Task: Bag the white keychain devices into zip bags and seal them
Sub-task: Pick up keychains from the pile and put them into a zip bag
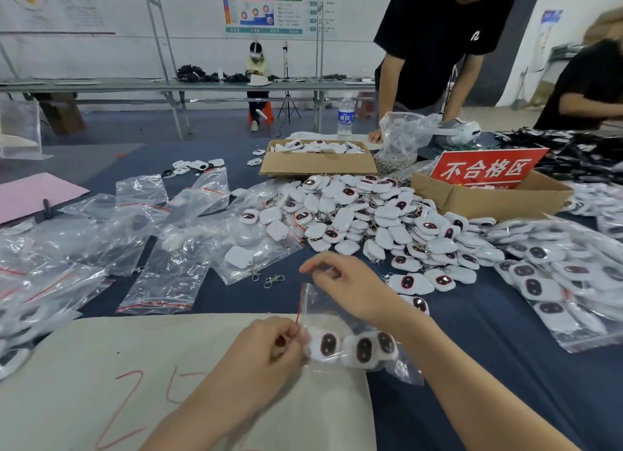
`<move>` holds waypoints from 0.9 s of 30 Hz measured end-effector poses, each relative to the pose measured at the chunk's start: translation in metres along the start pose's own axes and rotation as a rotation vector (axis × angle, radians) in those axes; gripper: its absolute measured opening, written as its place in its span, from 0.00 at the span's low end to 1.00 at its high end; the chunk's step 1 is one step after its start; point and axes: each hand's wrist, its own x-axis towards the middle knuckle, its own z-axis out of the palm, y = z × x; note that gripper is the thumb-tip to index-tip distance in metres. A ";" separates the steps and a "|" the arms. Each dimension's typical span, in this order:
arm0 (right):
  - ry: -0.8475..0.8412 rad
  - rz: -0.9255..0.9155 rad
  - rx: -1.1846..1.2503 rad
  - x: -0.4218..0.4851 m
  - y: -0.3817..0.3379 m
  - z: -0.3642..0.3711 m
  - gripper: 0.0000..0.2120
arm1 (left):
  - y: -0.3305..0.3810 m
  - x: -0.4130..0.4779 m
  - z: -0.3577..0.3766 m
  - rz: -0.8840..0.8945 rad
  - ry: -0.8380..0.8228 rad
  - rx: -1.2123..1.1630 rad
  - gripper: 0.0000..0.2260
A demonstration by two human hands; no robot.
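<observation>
A clear zip bag with a red seal line lies in front of me, holding three white keychain devices with dark oval faces. My left hand pinches the bag's seal edge at its near end. My right hand pinches the same edge at its far end. A big heap of loose white keychain devices covers the dark blue table behind my hands. Empty zip bags lie scattered to the left, one with a single device inside.
Filled bags are stacked at the right. Two cardboard boxes stand behind the heap, one with devices, one with a red sign. A beige sheet lies under my left arm. A person in black leans over the far table edge by a water bottle.
</observation>
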 end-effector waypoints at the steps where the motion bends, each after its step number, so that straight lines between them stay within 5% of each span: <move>1: 0.041 0.014 0.028 0.003 0.003 -0.004 0.13 | -0.001 0.000 -0.003 0.007 0.006 0.004 0.09; 8: 0.217 0.212 -0.050 0.024 0.029 -0.019 0.11 | -0.022 0.014 -0.015 -0.111 0.102 -0.256 0.08; 14: 0.327 0.247 -0.297 0.038 0.044 -0.010 0.15 | -0.032 0.048 -0.021 -0.090 0.192 -0.252 0.10; 20: 0.246 0.276 -0.508 0.052 0.055 -0.004 0.26 | -0.036 0.112 -0.003 -0.036 0.197 0.027 0.12; 27: 0.332 0.151 -0.606 0.052 0.068 0.002 0.16 | -0.036 0.160 0.025 -0.003 0.229 0.414 0.24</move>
